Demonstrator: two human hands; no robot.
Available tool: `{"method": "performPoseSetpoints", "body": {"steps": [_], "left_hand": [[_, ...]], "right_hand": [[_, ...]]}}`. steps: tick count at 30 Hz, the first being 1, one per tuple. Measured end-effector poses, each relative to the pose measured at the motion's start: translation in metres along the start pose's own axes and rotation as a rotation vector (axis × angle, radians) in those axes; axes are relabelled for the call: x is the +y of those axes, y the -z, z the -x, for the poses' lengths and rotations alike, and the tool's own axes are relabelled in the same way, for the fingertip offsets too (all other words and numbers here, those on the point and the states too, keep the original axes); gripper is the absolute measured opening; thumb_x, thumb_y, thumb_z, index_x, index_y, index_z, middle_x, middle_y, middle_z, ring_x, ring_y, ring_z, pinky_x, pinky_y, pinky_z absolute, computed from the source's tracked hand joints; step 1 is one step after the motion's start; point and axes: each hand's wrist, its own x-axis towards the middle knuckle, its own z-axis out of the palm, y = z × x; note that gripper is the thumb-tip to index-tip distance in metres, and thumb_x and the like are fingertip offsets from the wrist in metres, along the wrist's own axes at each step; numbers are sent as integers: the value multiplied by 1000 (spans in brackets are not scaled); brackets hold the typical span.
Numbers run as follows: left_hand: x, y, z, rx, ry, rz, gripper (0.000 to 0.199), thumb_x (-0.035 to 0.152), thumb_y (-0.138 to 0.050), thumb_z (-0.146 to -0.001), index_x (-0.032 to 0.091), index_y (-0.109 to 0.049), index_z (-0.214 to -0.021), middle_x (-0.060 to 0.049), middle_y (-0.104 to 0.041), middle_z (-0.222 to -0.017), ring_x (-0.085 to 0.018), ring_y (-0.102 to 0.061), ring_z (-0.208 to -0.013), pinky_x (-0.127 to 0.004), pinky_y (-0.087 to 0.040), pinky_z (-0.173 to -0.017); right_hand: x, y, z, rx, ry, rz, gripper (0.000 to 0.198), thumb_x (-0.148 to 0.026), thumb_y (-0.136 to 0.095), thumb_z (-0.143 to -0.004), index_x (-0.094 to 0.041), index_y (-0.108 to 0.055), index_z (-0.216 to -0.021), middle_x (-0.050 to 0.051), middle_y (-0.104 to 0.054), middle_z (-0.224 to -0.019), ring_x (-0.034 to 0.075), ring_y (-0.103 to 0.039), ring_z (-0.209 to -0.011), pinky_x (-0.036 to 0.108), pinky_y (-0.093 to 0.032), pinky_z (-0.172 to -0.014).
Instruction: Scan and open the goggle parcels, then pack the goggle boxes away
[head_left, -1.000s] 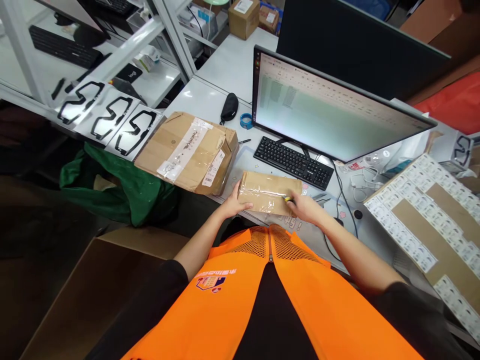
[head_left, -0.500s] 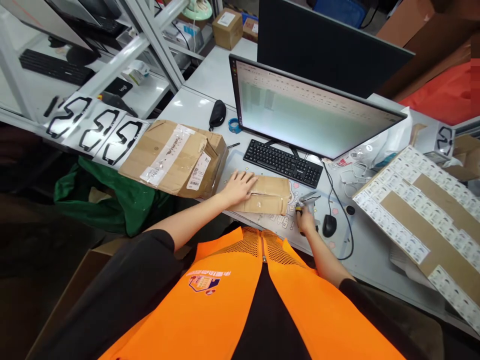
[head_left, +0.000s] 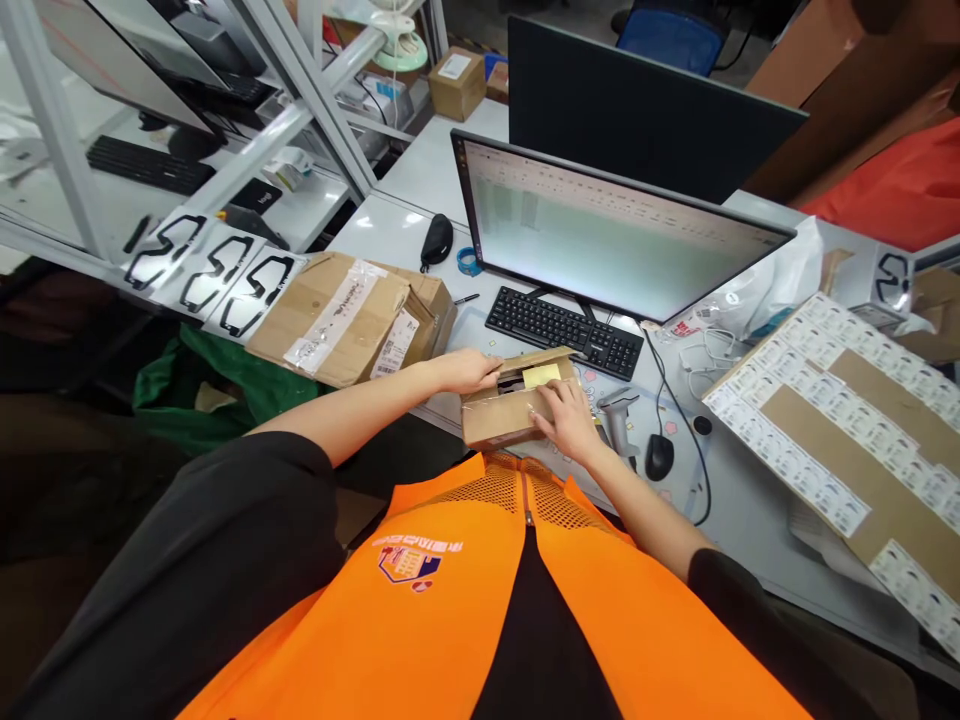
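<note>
A small brown cardboard box (head_left: 499,418) sits at the desk's front edge, its top flaps parted. Yellow paper (head_left: 541,375) and something dark show in the opening. My left hand (head_left: 474,371) is closed on the box's left end, at the far flap. With fingers over the near flap and thumb outside, my right hand (head_left: 568,418) grips the near side. A grey handheld scanner (head_left: 619,415) lies just right of that hand.
Behind the box are a black keyboard (head_left: 562,330) and a lit monitor (head_left: 600,230). A larger taped carton (head_left: 337,320) stands left. On the right are a mouse (head_left: 659,457), its cable, and a label-covered cardboard sheet (head_left: 847,450).
My right hand has left the spot beside the scanner and moved left onto the box. My left hand no longer lies flat on top. The flaps, closed before, now stand apart.
</note>
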Motion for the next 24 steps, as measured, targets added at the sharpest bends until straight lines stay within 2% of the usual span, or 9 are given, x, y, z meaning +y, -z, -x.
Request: {"method": "performPoseSetpoints", "body": {"steps": [3,7,9,12,14,16,18,20,24], "left_hand": [[-1,2,3,34,20,173,57,45,-34,-109,16,-71,-141,-13,-82,-103,-28,-76,-89,-36,-56,-86],[-13,-4,7,107,95,513,57,43,-29,-108,13,-77,-112,-12,-81,-108,-27,-74,-97,-34,-56,-90],[-24,-4,5,37,129,598,52,43,-34,-107,14,-78,-109,-11,-82,-113,-26,-74,-100,-32,-57,-91],[-28,-2,-4,-51,255,453,40,38,-46,-104,15,-79,-110,-12,-82,-117,-28,-75,-104,-34,-57,-94],[-15,-5,-10,8,362,307,38,35,-50,-105,15,-78,-121,-16,-80,-124,-33,-74,-110,-42,-56,-99],[7,-15,-14,171,387,194,42,34,-49,-107,14,-73,-135,-19,-77,-132,-37,-71,-118,-52,-54,-106],[31,-29,-15,365,304,89,42,28,-45,-109,12,-70,-139,-20,-74,-137,-37,-67,-128,-55,-50,-115],[49,-45,-13,520,176,11,42,18,-42,-108,12,-72,-137,-20,-71,-144,-35,-61,-140,-54,-43,-124],[63,-72,-11,588,-101,-10,41,18,-48,-108,19,-73,-140,-12,-62,-160,-28,-48,-156,-50,-34,-135]], "right_hand": [[1,10,-5,-182,-14,128,67,-41,-71,-102,-17,-54,-162,18,-47,-169,41,-45,-149,59,-40,-123],[9,15,9,-339,29,169,72,-41,-84,-93,-20,-59,-156,16,-43,-173,43,-39,-155,58,-39,-122],[8,16,19,-297,50,176,61,-41,-87,-91,-20,-66,-144,17,-50,-167,41,-41,-153,56,-39,-119],[-1,17,34,-161,81,200,45,-39,-89,-90,-19,-68,-124,18,-62,-148,38,-50,-142,52,-36,-116],[-5,16,48,-70,124,212,33,-37,-87,-93,-18,-67,-113,15,-68,-130,34,-56,-128,48,-35,-112],[-7,11,63,-6,150,209,24,-34,-82,-98,-18,-64,-100,11,-70,-109,29,-60,-110,43,-36,-104],[-7,8,74,14,128,205,24,-34,-78,-101,-19,-62,-91,8,-67,-94,26,-59,-96,39,-37,-97],[-9,8,77,-40,67,220,25,-35,-77,-102,-19,-62,-90,8,-68,-93,26,-60,-94,39,-38,-94],[-26,24,50,-380,-46,273,29,-40,-82,-98,-17,-68,-108,14,-76,-108,32,-67,-108,41,-42,-98]]}}
